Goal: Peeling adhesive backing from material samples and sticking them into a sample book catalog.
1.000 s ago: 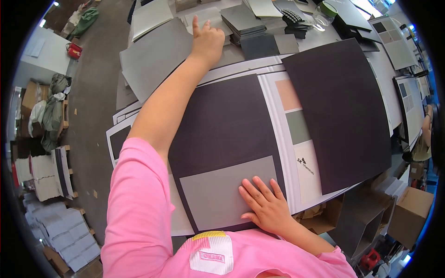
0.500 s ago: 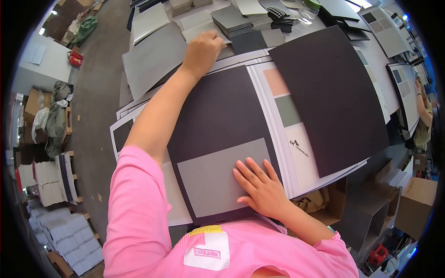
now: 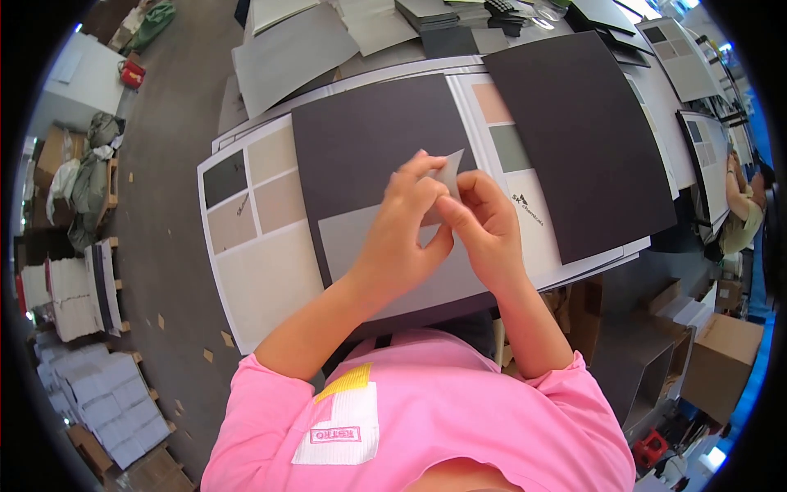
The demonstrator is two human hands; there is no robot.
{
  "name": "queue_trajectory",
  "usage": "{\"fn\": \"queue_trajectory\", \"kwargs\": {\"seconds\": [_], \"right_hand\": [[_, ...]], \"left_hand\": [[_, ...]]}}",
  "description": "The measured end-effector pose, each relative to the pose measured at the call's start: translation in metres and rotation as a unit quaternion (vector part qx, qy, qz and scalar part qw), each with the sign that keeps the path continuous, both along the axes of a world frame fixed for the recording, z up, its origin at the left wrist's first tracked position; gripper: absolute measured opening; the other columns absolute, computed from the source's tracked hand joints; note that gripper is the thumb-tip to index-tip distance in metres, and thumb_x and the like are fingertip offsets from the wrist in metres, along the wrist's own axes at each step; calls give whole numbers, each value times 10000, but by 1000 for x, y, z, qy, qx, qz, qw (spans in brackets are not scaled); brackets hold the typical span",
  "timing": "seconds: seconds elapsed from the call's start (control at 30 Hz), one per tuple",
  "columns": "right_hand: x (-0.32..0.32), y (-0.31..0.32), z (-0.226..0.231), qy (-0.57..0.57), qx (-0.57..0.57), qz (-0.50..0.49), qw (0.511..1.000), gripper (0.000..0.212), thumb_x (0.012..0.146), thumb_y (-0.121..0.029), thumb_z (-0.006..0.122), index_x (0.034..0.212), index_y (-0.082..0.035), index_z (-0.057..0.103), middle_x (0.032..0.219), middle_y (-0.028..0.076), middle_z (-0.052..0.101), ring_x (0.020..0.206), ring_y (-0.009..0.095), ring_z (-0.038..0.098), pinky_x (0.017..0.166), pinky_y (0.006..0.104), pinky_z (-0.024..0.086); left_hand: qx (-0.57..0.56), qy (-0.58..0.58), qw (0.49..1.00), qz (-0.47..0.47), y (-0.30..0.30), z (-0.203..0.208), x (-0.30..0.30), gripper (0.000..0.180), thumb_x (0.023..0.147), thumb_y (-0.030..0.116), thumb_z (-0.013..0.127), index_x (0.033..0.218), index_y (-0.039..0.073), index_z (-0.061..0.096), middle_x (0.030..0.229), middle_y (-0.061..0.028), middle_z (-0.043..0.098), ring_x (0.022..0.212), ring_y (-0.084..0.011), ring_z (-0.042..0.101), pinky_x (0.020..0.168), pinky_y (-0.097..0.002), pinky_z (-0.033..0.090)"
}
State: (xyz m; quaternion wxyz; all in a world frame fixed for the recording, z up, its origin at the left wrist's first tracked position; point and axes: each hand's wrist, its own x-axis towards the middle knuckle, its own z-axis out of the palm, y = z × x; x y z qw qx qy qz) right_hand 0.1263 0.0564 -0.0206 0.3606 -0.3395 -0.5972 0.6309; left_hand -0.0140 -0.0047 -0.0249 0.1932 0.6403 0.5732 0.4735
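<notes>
Over the middle of an open sample board, my left hand [image 3: 402, 221] and my right hand [image 3: 492, 234] meet, both closed on a small grey sheet [image 3: 449, 170]. Its pointed corner sticks up between the fingers; the rest is hidden. Beneath them a black sheet [image 3: 369, 139] lies on the board, with a larger grey rectangle [image 3: 344, 246] on its near half, partly covered by my left hand and wrist. At the left the white board [image 3: 270, 287] shows beige and dark colour swatches. A second black sheet [image 3: 590, 148] lies at the right, partly over pink and green swatches [image 3: 510, 146].
Beyond the board lie a large grey sheet [image 3: 295, 57] and stacks of grey swatches [image 3: 426, 15]. Cardboard boxes [image 3: 721, 361] stand below at the right. Paper stacks [image 3: 115, 410] are on the floor at the left. Another person [image 3: 742, 205] works at the far right.
My left hand has come back from the far swatch piles to the middle, where the small grey sheet now shows. My right hand has lifted off the grey rectangle and joined it.
</notes>
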Motion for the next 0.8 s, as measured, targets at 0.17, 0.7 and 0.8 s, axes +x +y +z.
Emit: {"fn": "queue_trajectory", "kwargs": {"seconds": [0.17,0.7,0.8], "right_hand": [[10,-18,9,57,-67,141,986,77,978,-87,608,970,-14,587,831,-26,540,752,36,486,630,201,401],[12,-36,0,254,-200,222,920,368,857,-353,795,900,-34,617,833,-11,582,707,53,519,540,206,398],[16,-37,0,232,-188,228,927,342,874,-327,781,798,-37,617,753,-17,573,642,51,512,480,209,383]], "left_hand": [[-58,-161,985,-31,-36,5,-1,681,726,-9,698,1349,94,443,1499,-173,284,1326,-343,435,1065,-448,391],[-95,-212,953,-195,-65,15,5,923,830,60,634,1584,101,103,1617,-155,169,1468,-344,238,1157,-444,257],[-86,-234,947,-204,-66,12,10,945,889,86,630,1598,163,11,1557,-188,217,1266,-317,456,1007,-388,422]]}}
